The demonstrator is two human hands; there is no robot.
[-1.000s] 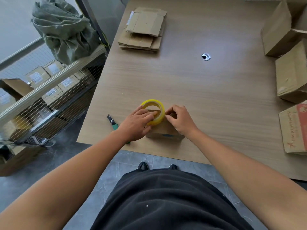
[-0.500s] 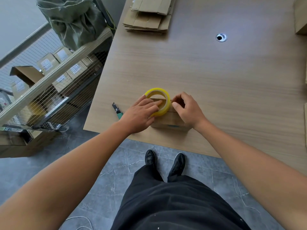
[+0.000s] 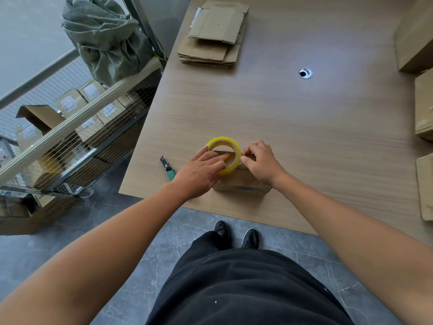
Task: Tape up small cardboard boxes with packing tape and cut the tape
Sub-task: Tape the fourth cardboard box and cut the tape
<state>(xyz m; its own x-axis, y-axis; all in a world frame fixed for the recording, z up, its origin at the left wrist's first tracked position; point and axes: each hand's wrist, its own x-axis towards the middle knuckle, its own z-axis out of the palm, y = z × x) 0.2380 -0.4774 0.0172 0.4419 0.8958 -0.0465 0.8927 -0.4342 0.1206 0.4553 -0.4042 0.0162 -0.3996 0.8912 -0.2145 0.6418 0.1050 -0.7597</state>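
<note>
A small cardboard box [image 3: 241, 181] stands near the front edge of the wooden table [image 3: 293, 127]. On its top sits a yellow roll of packing tape [image 3: 222, 143]. My left hand [image 3: 199, 174] holds the roll, with fingers reaching into its core. My right hand [image 3: 262, 163] rests on the box top just right of the roll, and its fingertips pinch at the roll's edge where the tape end is. A utility knife [image 3: 168, 168] with a green and black handle lies on the table to the left of my left hand.
A stack of flattened cardboard boxes [image 3: 214, 36] lies at the table's far left. Several larger boxes [image 3: 423, 109] line the right edge. A cable hole [image 3: 305, 73] is in the tabletop. Left of the table stands a wire cart [image 3: 70, 141] with boxes and a green sack [image 3: 105, 36].
My hands, the roll and the box have stayed almost as they were. Only the head camera has shifted, first down and then back up a little.
</note>
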